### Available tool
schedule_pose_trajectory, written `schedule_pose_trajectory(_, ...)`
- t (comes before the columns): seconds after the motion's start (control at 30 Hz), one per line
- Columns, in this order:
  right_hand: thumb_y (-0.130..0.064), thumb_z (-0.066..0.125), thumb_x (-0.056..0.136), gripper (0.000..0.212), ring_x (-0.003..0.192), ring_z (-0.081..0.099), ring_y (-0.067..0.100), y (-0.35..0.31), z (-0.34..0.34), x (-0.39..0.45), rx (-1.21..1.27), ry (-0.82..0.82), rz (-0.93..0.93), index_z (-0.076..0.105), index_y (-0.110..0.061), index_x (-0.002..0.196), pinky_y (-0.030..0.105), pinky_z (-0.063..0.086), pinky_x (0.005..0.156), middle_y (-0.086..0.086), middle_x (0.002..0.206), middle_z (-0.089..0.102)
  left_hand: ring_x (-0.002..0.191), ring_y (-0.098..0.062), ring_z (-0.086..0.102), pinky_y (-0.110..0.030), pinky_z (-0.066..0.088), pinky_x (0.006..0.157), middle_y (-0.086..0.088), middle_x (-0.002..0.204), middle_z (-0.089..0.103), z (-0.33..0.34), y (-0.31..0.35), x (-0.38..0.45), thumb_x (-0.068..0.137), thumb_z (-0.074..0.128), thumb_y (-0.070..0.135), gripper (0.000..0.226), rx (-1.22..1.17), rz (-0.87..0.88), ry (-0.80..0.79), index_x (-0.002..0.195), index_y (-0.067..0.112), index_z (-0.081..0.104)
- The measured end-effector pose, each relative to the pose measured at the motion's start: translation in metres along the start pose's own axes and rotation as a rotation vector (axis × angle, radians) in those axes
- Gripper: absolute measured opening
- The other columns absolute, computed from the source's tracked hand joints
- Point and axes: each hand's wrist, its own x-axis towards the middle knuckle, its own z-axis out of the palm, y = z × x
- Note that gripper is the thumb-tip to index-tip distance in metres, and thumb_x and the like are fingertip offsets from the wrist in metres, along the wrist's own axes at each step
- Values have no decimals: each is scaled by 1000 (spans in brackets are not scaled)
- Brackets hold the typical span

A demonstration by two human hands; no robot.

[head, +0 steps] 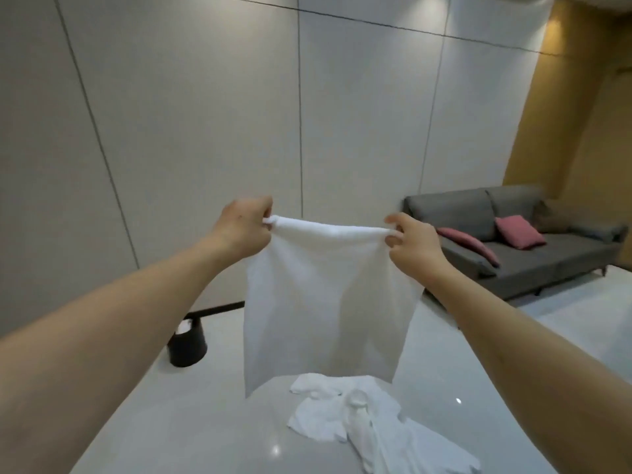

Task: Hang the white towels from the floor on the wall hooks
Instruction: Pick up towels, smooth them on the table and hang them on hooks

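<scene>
Towel (328, 302) held up in front of me, stretched by its top edge between both hands and hanging flat and clear of the floor. My left hand (244, 225) pinches the top left corner, fingers curled round bunched cloth. My right hand (412, 246) pinches the top right corner between thumb and fingers.

More white towels (369, 425) lie crumpled on the pale glossy floor (143, 432), just below the hanging one.

Ahead is a grey panelled wall (205, 114). I can see no hooks on it from here, so I judge the next job is to find them. To do this step well, I would keep the top edge taut and level, carry the towel high enough that it stays off the floor pile, and choose a spot on that edge to catch on a hook.

At the wall's foot, to the left, stands a dark bin (188, 347). Something white shows at its mouth; I cannot tell what.

A grey sofa (533, 248) sits far right.
</scene>
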Motion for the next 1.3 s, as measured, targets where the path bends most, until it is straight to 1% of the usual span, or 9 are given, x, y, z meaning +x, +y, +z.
schedule_pose_trajectory(0.23,-5,50,82,26,88,61,32,-135,136,62,66,-231,-214,72,-14,92,30,47,70,11,89,68,87,-27,59,-28,38,67,5,86,64,-69,-142,-39,74,52,-2,32,287,-179,-29,79,23,72)
schedule_pose_trajectory(0.4,-5,44,82,21,91,60,39,-271,234,66,181,-281,-408,64,-6,89,32,37,65,21,94,67,109,-26,60,-32,50,92,1,114,69,-133,-252,-89,72,50,0,56,447,-402,-65,108,36,74)
schedule_pose_trajectory(0.53,-24,30,70,34,85,58,37,-395,295,45,315,-309,-544,57,-7,80,33,34,63,19,90,65,95,-21,64,-35,55,85,2,97,72,-197,-331,-128,79,74,34,14,472,-609,-48,91,28,77)
schedule_pose_trajectory(0.67,-28,33,67,22,70,50,35,-515,343,14,378,-352,-672,39,-7,65,35,27,52,7,63,50,76,-17,62,-38,58,71,0,72,68,-265,-410,-178,74,72,63,45,397,-802,158,67,18,73)
schedule_pose_trajectory(0.77,-46,42,77,39,67,50,31,-601,374,-14,406,-352,-781,38,-10,63,35,28,55,2,58,45,80,-17,60,-36,57,72,1,74,65,-316,-465,-215,74,76,57,40,399,-901,263,63,20,67)
schedule_pose_trajectory(0.87,-61,58,81,48,71,57,23,-682,409,-40,452,-385,-884,58,-14,72,34,45,62,-1,65,59,83,-21,59,-32,51,68,1,76,62,-366,-515,-252,78,74,46,32,467,-950,297,62,22,61)
schedule_pose_trajectory(1.03,-46,65,85,19,84,64,20,-811,463,-96,639,-486,-955,74,-30,89,31,52,73,-9,76,67,78,-29,53,-33,44,57,-3,77,56,-435,-584,-315,81,62,28,20,591,-986,395,83,25,42)
schedule_pose_trajectory(1.13,-39,64,88,17,85,62,21,-885,493,-130,672,-521,-989,75,-26,90,32,52,75,-5,84,69,93,-33,58,-40,52,72,-4,96,62,-471,-625,-352,87,61,25,20,667,-1036,355,106,30,54)
schedule_pose_trajectory(1.3,-27,62,94,16,79,60,13,-1002,551,-189,718,-683,-1037,74,-19,96,26,51,70,-5,88,65,77,-27,59,-32,46,62,-3,79,63,-526,-702,-407,86,60,20,11,880,-1170,317,85,22,71)
